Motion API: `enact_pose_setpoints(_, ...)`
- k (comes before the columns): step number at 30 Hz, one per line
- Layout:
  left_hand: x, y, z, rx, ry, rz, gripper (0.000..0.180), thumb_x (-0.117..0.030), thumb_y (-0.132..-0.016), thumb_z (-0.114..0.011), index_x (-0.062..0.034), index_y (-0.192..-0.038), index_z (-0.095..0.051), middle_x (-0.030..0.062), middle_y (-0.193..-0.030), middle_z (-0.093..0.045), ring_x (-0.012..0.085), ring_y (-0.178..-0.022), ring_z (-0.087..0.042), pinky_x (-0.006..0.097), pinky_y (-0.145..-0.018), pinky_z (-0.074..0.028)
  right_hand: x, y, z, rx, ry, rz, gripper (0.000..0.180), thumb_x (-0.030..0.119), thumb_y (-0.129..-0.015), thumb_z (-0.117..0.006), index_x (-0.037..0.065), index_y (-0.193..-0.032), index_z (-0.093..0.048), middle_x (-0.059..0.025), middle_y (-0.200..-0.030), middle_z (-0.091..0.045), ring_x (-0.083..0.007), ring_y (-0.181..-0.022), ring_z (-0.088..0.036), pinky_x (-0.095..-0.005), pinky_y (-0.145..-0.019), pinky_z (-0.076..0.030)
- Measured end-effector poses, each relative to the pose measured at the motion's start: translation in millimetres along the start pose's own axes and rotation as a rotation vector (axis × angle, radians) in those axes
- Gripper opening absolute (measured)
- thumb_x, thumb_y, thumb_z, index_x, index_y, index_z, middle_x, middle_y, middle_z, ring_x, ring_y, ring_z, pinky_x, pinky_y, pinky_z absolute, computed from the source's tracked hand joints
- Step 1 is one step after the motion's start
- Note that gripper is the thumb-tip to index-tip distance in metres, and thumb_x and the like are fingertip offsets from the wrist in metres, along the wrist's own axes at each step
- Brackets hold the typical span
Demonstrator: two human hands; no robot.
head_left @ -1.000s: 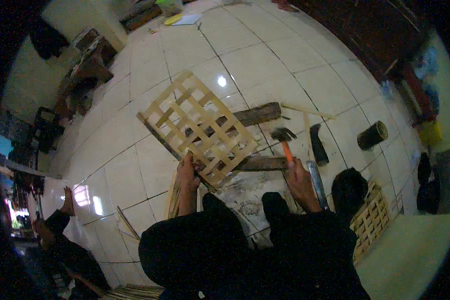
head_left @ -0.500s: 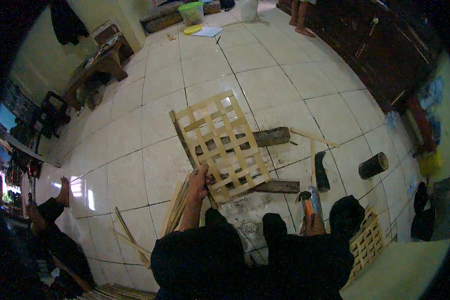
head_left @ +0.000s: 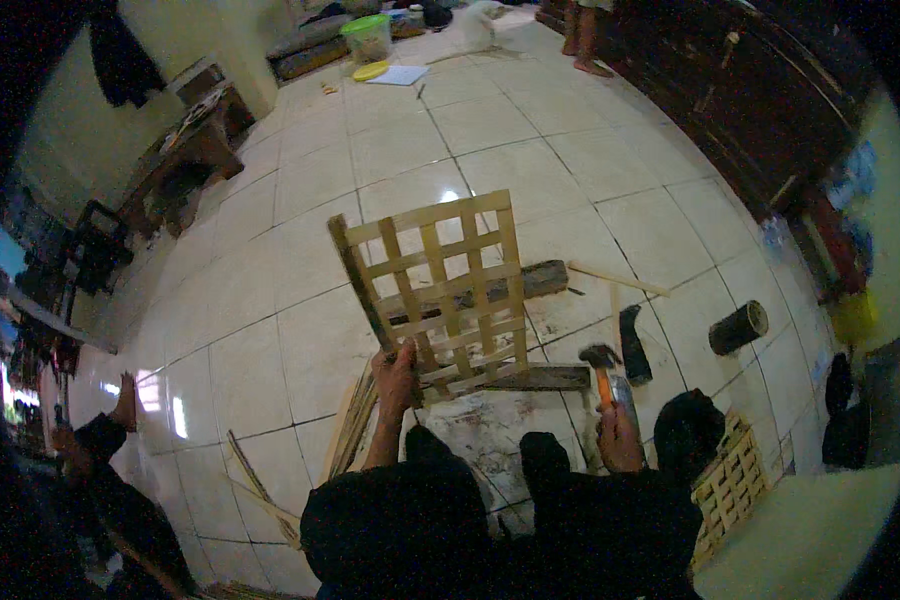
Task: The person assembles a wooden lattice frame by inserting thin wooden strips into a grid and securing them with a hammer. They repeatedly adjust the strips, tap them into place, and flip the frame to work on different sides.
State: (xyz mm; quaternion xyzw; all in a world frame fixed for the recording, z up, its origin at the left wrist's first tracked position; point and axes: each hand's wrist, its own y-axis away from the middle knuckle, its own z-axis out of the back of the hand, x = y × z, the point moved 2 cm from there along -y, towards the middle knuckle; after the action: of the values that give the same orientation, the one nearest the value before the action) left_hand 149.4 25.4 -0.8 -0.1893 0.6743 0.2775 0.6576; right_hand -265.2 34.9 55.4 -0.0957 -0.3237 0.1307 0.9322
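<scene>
My left hand (head_left: 397, 374) is closed round the lower left edge of a woven bamboo lattice panel (head_left: 463, 243). The panel stands tilted up in front of my knees, with a thicker, darker strip along its left side. In my right hand (head_left: 619, 438) is a hammer (head_left: 603, 372) with an orange handle and dark head, held upright beside my right knee. Behind the panel lie a dark wooden block (head_left: 545, 279) and a shorter wood piece (head_left: 540, 377), each partly hidden by it. A dark, sheath-like object (head_left: 633, 347) lies just beyond the hammer.
Bamboo strips (head_left: 352, 425) lie by my left arm. Another woven panel (head_left: 732, 487) rests at my right. A short dark cylinder (head_left: 738, 328) lies on the tiles. Another person's leg (head_left: 120, 410) is at left; someone stands at the far right. A green-rimmed bucket (head_left: 368, 38) stands far off.
The panel has been tipped more upright and turned, its top edge shifting right. My right hand has raised the hammer forward and slightly left from beside my knee.
</scene>
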Motion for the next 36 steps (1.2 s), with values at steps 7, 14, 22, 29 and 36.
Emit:
enact_pose_setpoints(7, -18.1, 44.1, -6.1, -0.075, 0.009, -0.135, 0.022, -0.023, -0.086, -0.064, -0.0015, -0.081, -0.063, 0.0015, -0.069, -0.058, 0.0115, -0.059, -0.051, 0.029, -0.053, -0.039, 107.1, -80.5, 37.4, 0.306, -0.259, -0.04, 0.031, 0.025, -0.102, -0.037, 0.0, -0.116, -0.048, -0.0188, -0.07, -0.055, -0.0313, -0.062, -0.056, -0.0399, -0.057, -0.041)
enact_pose_setpoints(14, -3.1, 51.2, -10.0, -0.159, 0.167, -0.235, 0.017, -0.018, -0.086, -0.062, -0.0021, -0.081, -0.06, -0.0011, -0.066, -0.054, 0.011, -0.056, -0.047, 0.029, -0.051, -0.036, 148.0, -104.1, 52.9, 0.406, -0.232, -0.036, 0.032, 0.028, -0.102, -0.036, 0.0, -0.113, -0.047, -0.0193, -0.059, -0.051, -0.0366, -0.052, -0.052, -0.0454, -0.053, -0.038)
enact_pose_setpoints(22, -19.8, 61.4, -9.1, -0.156, 0.053, -0.198, 0.016, -0.017, -0.086, -0.061, -0.002, -0.08, -0.06, -0.001, -0.067, -0.054, 0.0111, -0.058, -0.048, 0.029, -0.054, -0.038, 159.4, -102.5, 67.4, 0.397, -0.236, -0.101, 0.031, 0.03, -0.102, -0.035, 0.001, -0.105, -0.047, -0.0227, -0.065, -0.054, -0.0411, -0.061, -0.056, -0.0489, -0.058, -0.041)
enact_pose_setpoints(29, -7.0, 54.6, 0.9, -0.099, 0.091, -0.064, 0.016, -0.019, -0.087, -0.064, -0.0036, -0.082, -0.061, -0.0004, -0.066, -0.057, 0.0089, -0.056, -0.05, 0.026, -0.051, -0.038, 138.2, -90.0, 47.2, 0.435, -0.235, -0.111, 0.03, 0.028, -0.102, -0.035, 0.001, -0.105, -0.046, -0.0203, -0.068, -0.054, -0.0353, -0.061, -0.054, -0.044, -0.058, -0.04)
enact_pose_setpoints(36, -10.3, 21.5, 3.9, -0.14, 0.044, 0.137, 0.021, -0.022, -0.087, -0.066, -0.0041, -0.079, -0.061, -0.0005, -0.06, -0.053, 0.012, -0.051, -0.049, 0.031, -0.047, -0.039, 91.4, -87.1, 42.0, 0.333, -0.342, -0.192, 0.029, 0.03, -0.101, -0.038, 0.002, -0.102, -0.047, -0.0266, -0.074, -0.058, -0.0474, -0.067, -0.058, -0.0535, -0.057, -0.041)
